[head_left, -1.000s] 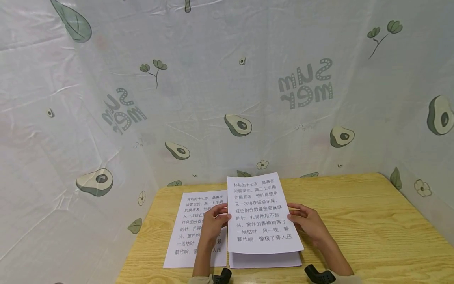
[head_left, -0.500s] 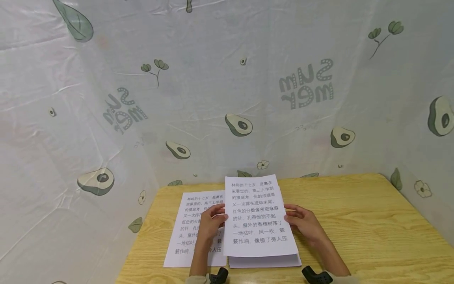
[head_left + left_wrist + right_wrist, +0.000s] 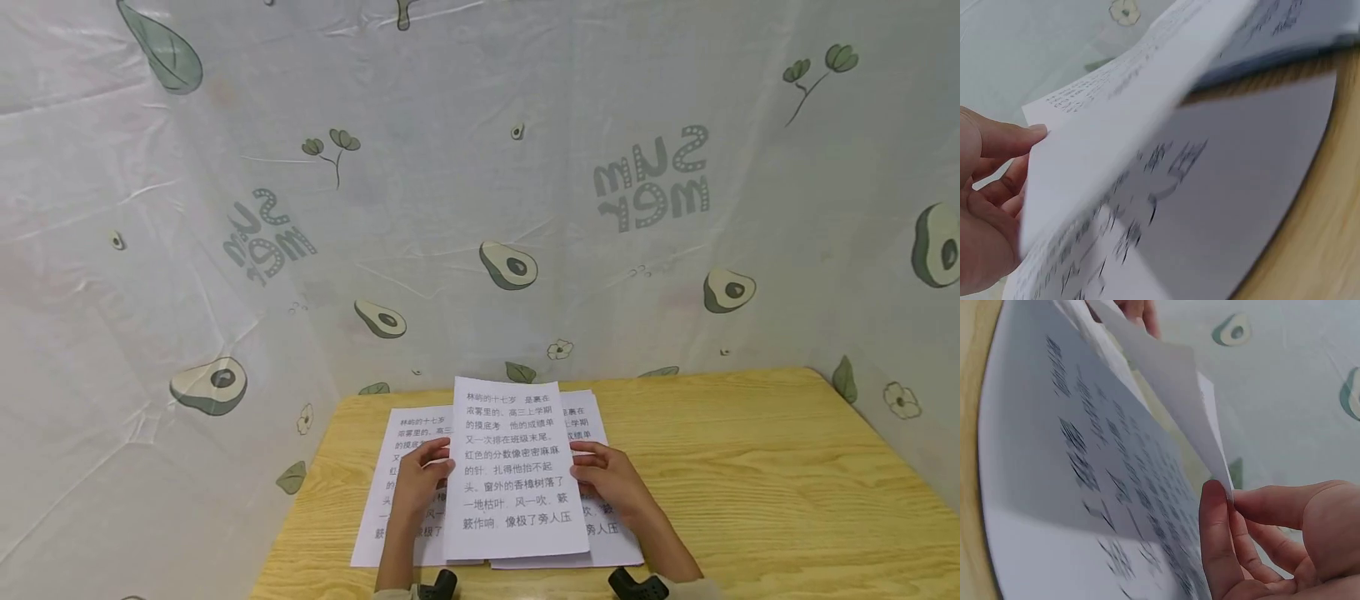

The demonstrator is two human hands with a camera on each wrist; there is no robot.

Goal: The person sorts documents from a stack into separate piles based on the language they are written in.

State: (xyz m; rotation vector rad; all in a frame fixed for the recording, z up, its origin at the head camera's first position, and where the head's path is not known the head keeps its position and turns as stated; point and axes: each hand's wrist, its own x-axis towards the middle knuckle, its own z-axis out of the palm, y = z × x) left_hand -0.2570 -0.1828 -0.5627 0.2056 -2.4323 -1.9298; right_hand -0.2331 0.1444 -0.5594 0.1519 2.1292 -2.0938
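Note:
A printed sheet of paper (image 3: 510,467) is held up between both hands, raised over the papers below. My left hand (image 3: 420,483) pinches its left edge; in the left wrist view the thumb (image 3: 1013,139) lies on the sheet's face. On the right edge, my right hand (image 3: 611,479) pinches the sheet between thumb and fingers, plain in the right wrist view, where fingertips (image 3: 1215,494) sit behind the edge. Below it to the left lies a printed page (image 3: 371,533), and to the right a paper stack (image 3: 618,546) with the same text on top. The raised sheet overlaps both.
The papers lie on a wood-grain table (image 3: 750,467). Behind and at the sides hangs a pale curtain (image 3: 450,167) printed with avocados, leaves and lettering. Black wrist devices (image 3: 637,585) sit on both sleeves.
Both hands have carried the sheet leftward from over the right stack, so it now straddles the two piles. More of the right stack's printed top page shows.

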